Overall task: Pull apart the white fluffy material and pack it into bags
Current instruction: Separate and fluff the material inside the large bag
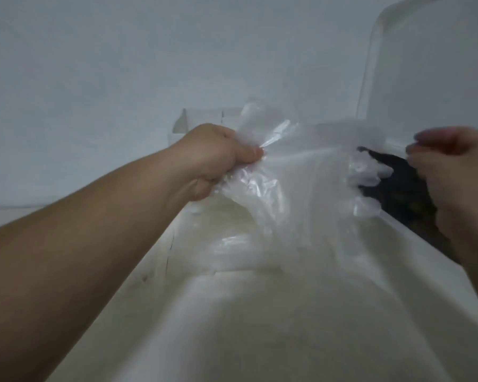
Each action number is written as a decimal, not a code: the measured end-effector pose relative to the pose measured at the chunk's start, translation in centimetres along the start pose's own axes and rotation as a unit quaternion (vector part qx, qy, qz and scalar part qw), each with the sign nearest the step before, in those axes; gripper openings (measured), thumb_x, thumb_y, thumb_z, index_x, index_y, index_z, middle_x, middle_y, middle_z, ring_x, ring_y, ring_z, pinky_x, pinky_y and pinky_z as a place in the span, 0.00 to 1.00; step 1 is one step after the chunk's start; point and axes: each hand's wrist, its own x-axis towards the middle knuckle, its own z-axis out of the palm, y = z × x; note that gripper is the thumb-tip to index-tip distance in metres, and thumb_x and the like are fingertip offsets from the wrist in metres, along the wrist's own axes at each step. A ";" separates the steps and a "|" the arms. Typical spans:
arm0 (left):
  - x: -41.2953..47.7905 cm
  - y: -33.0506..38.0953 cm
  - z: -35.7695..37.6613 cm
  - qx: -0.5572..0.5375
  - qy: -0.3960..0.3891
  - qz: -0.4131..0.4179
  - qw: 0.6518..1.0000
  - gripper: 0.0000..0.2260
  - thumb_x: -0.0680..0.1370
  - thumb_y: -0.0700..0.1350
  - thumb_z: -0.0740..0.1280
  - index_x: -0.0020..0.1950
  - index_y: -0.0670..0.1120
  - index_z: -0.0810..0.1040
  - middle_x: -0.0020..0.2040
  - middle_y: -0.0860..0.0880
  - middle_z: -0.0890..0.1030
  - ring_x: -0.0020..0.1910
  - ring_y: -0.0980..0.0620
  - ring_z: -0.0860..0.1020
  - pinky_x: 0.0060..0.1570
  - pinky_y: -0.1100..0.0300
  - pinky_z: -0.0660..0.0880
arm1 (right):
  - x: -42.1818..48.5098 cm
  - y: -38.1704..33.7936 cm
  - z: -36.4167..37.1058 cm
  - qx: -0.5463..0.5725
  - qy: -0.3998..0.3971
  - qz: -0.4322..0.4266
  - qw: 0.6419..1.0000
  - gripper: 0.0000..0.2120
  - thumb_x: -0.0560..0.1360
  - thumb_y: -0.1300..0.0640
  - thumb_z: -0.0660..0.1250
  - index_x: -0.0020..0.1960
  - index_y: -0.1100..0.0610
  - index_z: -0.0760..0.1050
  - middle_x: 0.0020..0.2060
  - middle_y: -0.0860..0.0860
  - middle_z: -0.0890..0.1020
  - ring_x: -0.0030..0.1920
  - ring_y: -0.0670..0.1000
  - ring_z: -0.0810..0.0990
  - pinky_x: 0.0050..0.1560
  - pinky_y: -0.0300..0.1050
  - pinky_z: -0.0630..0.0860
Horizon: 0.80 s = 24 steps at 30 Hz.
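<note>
1. Head view: left hand [218, 158] grips the bunched rim of a clear bag [287, 188], centre.
2. Right hand [450, 166], right edge, fingers curled and blurred; can't tell if it holds anything.
3. Fluff [273, 312]: probably the pale mass near, below the bag; not sure.
4. Risk: thin film could tear or slip if yanked one-handed; with the mouth collapsed, fluff would spill.
5. No readable text or labels.
</note>
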 end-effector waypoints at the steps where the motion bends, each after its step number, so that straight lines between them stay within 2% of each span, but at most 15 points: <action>1: 0.3 -0.4 -0.3 -0.050 0.028 0.000 0.998 0.05 0.74 0.40 0.76 0.42 0.44 0.81 0.32 0.51 0.81 0.25 0.57 0.76 0.23 0.69 0.71 | -0.2 -1.3 0.9 -0.025 0.015 -0.070 0.997 0.11 0.68 0.59 0.70 0.46 0.45 0.81 0.43 0.45 0.85 0.48 0.52 0.85 0.53 0.58 0.81; 3: 1.0 -1.8 -0.7 -0.096 0.078 0.001 0.992 0.06 0.75 0.39 0.75 0.40 0.45 0.80 0.33 0.50 0.80 0.26 0.56 0.76 0.24 0.69 0.70 | -1.8 -3.4 3.8 -0.064 -0.049 -0.179 0.980 0.10 0.72 0.60 0.68 0.48 0.46 0.81 0.44 0.45 0.84 0.46 0.48 0.83 0.53 0.51 0.80; 5: 1.6 -3.6 -0.9 -0.089 0.123 -0.009 0.988 0.06 0.75 0.39 0.75 0.40 0.45 0.80 0.35 0.48 0.80 0.29 0.52 0.77 0.27 0.66 0.71 | -3.7 -3.8 7.2 -0.155 -0.174 -0.239 0.943 0.10 0.76 0.58 0.68 0.53 0.46 0.81 0.50 0.43 0.82 0.47 0.45 0.78 0.52 0.43 0.74; 8: 2.0 -6.6 -1.4 -0.088 0.174 -0.048 0.980 0.03 0.73 0.39 0.75 0.44 0.43 0.83 0.43 0.43 0.84 0.39 0.45 0.83 0.40 0.55 0.82 | -5.5 -0.9 11.3 -0.307 -0.342 -0.204 0.865 0.13 0.79 0.50 0.66 0.63 0.44 0.77 0.62 0.42 0.75 0.56 0.45 0.74 0.55 0.38 0.66; 9: 1.9 -7.5 -1.6 -0.078 0.180 -0.062 0.978 0.03 0.73 0.39 0.76 0.45 0.42 0.83 0.44 0.42 0.85 0.40 0.44 0.83 0.42 0.52 0.82 | -5.7 0.3 12.2 -0.332 -0.376 -0.192 0.843 0.14 0.80 0.49 0.66 0.65 0.45 0.76 0.65 0.43 0.74 0.60 0.46 0.74 0.58 0.38 0.67; 10: 1.8 -8.4 -1.9 -0.060 0.183 -0.071 0.979 0.03 0.73 0.39 0.76 0.44 0.42 0.83 0.43 0.42 0.84 0.38 0.45 0.83 0.39 0.54 0.82 | -6.0 1.2 12.9 -0.349 -0.399 -0.185 0.827 0.16 0.80 0.49 0.65 0.67 0.46 0.75 0.67 0.43 0.74 0.64 0.46 0.73 0.62 0.39 0.67; 12: 1.7 -9.9 -2.4 -0.018 0.181 -0.080 0.980 0.04 0.73 0.39 0.75 0.41 0.42 0.82 0.40 0.43 0.83 0.36 0.46 0.81 0.36 0.57 0.80 | -6.1 2.6 13.6 -0.372 -0.424 -0.178 0.806 0.18 0.79 0.48 0.66 0.68 0.46 0.74 0.69 0.44 0.73 0.67 0.47 0.72 0.67 0.42 0.67; 15: 1.9 -11.7 -3.0 0.046 0.177 -0.087 0.979 0.05 0.72 0.40 0.76 0.40 0.41 0.82 0.40 0.41 0.84 0.40 0.41 0.83 0.46 0.49 0.82 | -5.9 4.1 14.2 -0.409 -0.439 -0.172 0.781 0.21 0.77 0.47 0.68 0.70 0.46 0.72 0.69 0.44 0.72 0.67 0.48 0.71 0.68 0.42 0.67; 17: 2.3 -12.5 -3.2 0.090 0.178 -0.093 0.976 0.07 0.71 0.42 0.76 0.38 0.40 0.81 0.38 0.40 0.83 0.40 0.40 0.83 0.43 0.53 0.78 | -5.7 4.7 14.7 -0.425 -0.445 -0.173 0.769 0.24 0.76 0.47 0.69 0.71 0.45 0.71 0.69 0.44 0.72 0.68 0.49 0.70 0.68 0.44 0.68; 20: 2.8 -13.2 -3.3 0.140 0.175 -0.099 0.970 0.07 0.71 0.43 0.74 0.38 0.40 0.82 0.40 0.40 0.83 0.42 0.39 0.83 0.41 0.52 0.77 | -5.3 5.3 15.5 -0.438 -0.464 -0.183 0.748 0.27 0.75 0.46 0.69 0.73 0.44 0.69 0.70 0.45 0.71 0.68 0.49 0.70 0.68 0.45 0.69; 24: 3.4 -14.1 -3.9 0.254 0.164 -0.123 0.945 0.07 0.74 0.46 0.71 0.41 0.43 0.83 0.39 0.45 0.83 0.43 0.42 0.82 0.40 0.57 0.75 | -4.8 5.6 16.6 -0.481 -0.488 -0.227 0.692 0.27 0.77 0.42 0.66 0.75 0.44 0.66 0.73 0.44 0.69 0.72 0.49 0.68 0.70 0.44 0.65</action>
